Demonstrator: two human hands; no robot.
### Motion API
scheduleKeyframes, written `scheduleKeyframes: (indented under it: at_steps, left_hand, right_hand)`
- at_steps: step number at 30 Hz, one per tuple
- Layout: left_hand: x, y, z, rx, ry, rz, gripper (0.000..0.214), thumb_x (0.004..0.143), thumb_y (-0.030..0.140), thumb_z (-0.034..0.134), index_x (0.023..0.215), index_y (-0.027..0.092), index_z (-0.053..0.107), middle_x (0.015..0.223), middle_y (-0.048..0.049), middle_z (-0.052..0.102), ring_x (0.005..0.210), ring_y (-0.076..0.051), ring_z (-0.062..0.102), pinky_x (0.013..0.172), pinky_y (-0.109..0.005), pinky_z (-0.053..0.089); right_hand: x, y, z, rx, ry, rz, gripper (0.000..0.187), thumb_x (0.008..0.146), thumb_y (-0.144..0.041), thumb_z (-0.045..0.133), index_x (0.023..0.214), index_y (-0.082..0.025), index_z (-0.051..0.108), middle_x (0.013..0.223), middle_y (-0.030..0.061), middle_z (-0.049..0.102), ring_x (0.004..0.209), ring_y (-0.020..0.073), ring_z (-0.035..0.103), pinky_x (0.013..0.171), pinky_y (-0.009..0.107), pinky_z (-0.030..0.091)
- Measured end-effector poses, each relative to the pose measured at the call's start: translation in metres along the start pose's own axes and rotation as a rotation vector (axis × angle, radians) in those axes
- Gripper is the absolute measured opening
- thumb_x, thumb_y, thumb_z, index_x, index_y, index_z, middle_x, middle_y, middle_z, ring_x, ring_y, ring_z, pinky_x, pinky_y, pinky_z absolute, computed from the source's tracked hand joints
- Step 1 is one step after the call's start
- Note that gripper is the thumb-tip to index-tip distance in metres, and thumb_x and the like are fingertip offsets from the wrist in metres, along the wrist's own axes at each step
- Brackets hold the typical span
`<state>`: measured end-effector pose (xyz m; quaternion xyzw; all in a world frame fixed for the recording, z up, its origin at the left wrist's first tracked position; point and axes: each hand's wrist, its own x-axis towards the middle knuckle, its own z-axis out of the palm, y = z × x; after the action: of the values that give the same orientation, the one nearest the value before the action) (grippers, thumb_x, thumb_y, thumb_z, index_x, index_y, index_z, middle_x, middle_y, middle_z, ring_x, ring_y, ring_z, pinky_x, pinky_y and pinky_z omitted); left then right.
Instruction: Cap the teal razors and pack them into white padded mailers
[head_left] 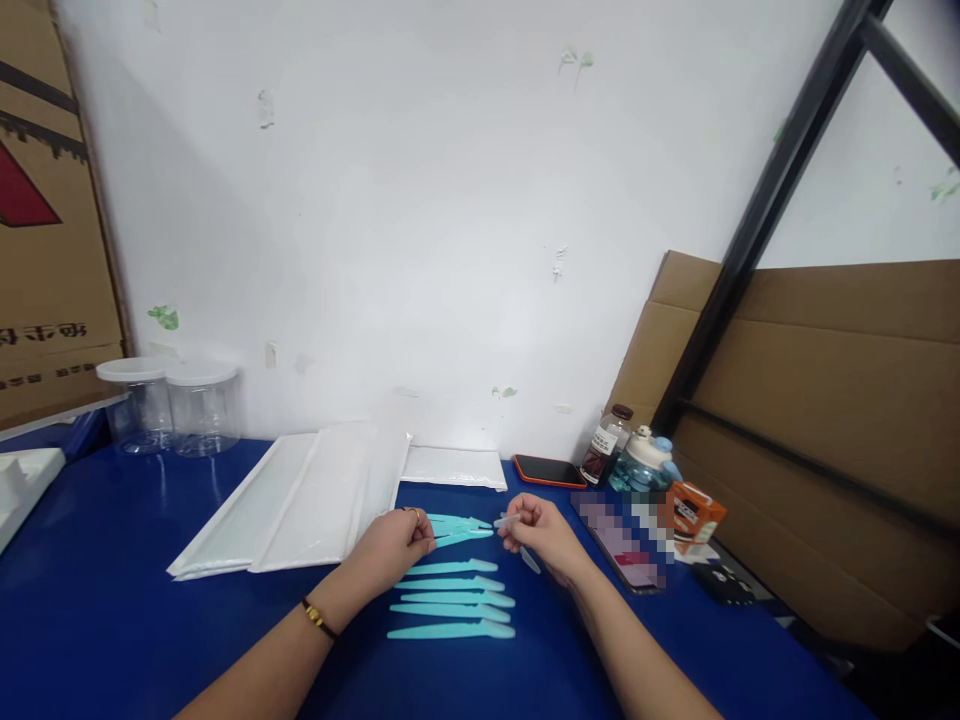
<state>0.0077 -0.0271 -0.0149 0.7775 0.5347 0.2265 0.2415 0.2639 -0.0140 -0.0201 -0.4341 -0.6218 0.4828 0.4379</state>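
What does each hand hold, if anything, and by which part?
Right hand: a clear cap, by one end. Left hand: apparently a teal razor, by its handle.

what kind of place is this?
Likely a small packing or assembly workspace, though the room's exact use isn't shown: turquoise eyebrow razors lined up on a blue worktable, flat white packages, and a large cardboard sheet.

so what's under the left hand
Turquoise sticks show just past the left hand; whatever lies directly beneath it is covered by the hand and can't be seen.
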Motion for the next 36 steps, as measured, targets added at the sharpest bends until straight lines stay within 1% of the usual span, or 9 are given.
scheduleKeyframes:
  at_steps: [4,8,12,15,20,23,26,32,36]
  left_hand:
    - [0.000,-0.001,0.001,-0.034,-0.012,-0.014,0.017,0.076,0.034,0.051,0.075,0.019,0.058,0.066,0.0015,0.057,0.062,-0.012,0.051,0.054,-0.021,0.032]
    - [0.000,0.001,0.000,-0.062,-0.017,-0.009,0.019,0.076,0.036,0.050,0.077,0.018,0.058,0.067,0.0012,0.057,0.062,-0.013,0.051,0.054,-0.021,0.033]
    - [-0.001,0.006,0.000,-0.055,-0.064,0.008,0.019,0.076,0.035,0.050,0.077,0.019,0.060,0.068,0.0010,0.059,0.063,-0.013,0.052,0.055,-0.021,0.034]
    - [-0.003,0.009,-0.001,0.013,-0.101,0.012,0.018,0.076,0.034,0.051,0.076,0.020,0.062,0.069,0.0010,0.061,0.066,-0.013,0.055,0.058,-0.022,0.035]
    - [-0.001,0.007,-0.004,0.267,0.106,0.059,0.018,0.076,0.032,0.056,0.092,0.024,0.062,0.091,-0.0010,0.063,0.088,-0.018,0.056,0.072,-0.028,0.037]
    - [0.001,0.003,-0.004,0.385,0.139,0.074,0.018,0.078,0.028,0.056,0.094,0.025,0.062,0.097,-0.0015,0.063,0.099,-0.021,0.053,0.078,-0.030,0.035]
    - [0.003,0.003,-0.003,0.454,0.101,0.077,0.011,0.081,0.027,0.053,0.085,0.024,0.063,0.088,-0.0014,0.065,0.093,-0.020,0.055,0.076,-0.032,0.033]
    - [0.005,0.010,-0.004,0.589,0.051,0.147,0.026,0.088,0.023,0.041,0.074,0.020,0.062,0.078,-0.0029,0.065,0.080,-0.018,0.057,0.072,-0.032,0.030]
    - [0.003,0.012,-0.004,0.543,0.005,0.212,0.028,0.089,0.022,0.040,0.071,0.021,0.061,0.076,-0.0009,0.064,0.078,-0.016,0.056,0.071,-0.031,0.030]
  right_hand:
    - [-0.002,-0.003,0.002,0.140,-0.060,0.042,0.020,0.068,-0.029,0.068,0.074,-0.016,0.054,0.070,0.0048,0.068,0.058,0.0143,0.063,0.052,0.023,0.046]
    - [-0.004,-0.004,0.007,0.117,-0.102,0.066,0.026,0.066,-0.034,0.072,0.074,-0.014,0.057,0.070,0.0052,0.068,0.058,0.0139,0.062,0.053,0.022,0.045]
    - [-0.005,-0.006,0.010,-0.089,-0.144,0.031,0.028,0.064,-0.038,0.075,0.072,-0.013,0.064,0.060,0.0008,0.063,0.050,0.0092,0.052,0.049,0.020,0.038]
    - [-0.005,-0.010,0.002,-0.266,-0.128,-0.025,0.027,0.067,-0.040,0.071,0.075,-0.014,0.067,0.060,0.0000,0.061,0.051,0.0093,0.049,0.049,0.021,0.035]
    - [-0.012,-0.017,-0.027,-0.657,0.088,-0.065,0.022,0.073,-0.036,0.062,0.066,-0.015,0.063,0.061,0.0009,0.061,0.053,0.0108,0.049,0.049,0.021,0.034]
    - [-0.018,-0.014,-0.039,-0.804,-0.021,0.057,0.012,0.065,-0.028,0.067,0.064,-0.016,0.063,0.060,0.0004,0.062,0.053,0.0116,0.052,0.048,0.021,0.034]
    - [-0.020,-0.007,-0.039,-0.825,-0.120,0.129,0.006,0.062,-0.018,0.066,0.066,-0.017,0.063,0.060,0.0002,0.062,0.054,0.0121,0.053,0.047,0.020,0.035]
    - [-0.015,-0.003,-0.023,-0.800,-0.132,-0.005,0.006,0.070,-0.013,0.058,0.073,-0.018,0.060,0.069,0.0008,0.062,0.061,0.0124,0.054,0.052,0.019,0.037]
    - [-0.012,-0.004,-0.013,-0.824,-0.080,-0.117,0.010,0.072,-0.010,0.056,0.074,-0.019,0.061,0.071,-0.0002,0.061,0.064,0.0121,0.054,0.056,0.019,0.037]
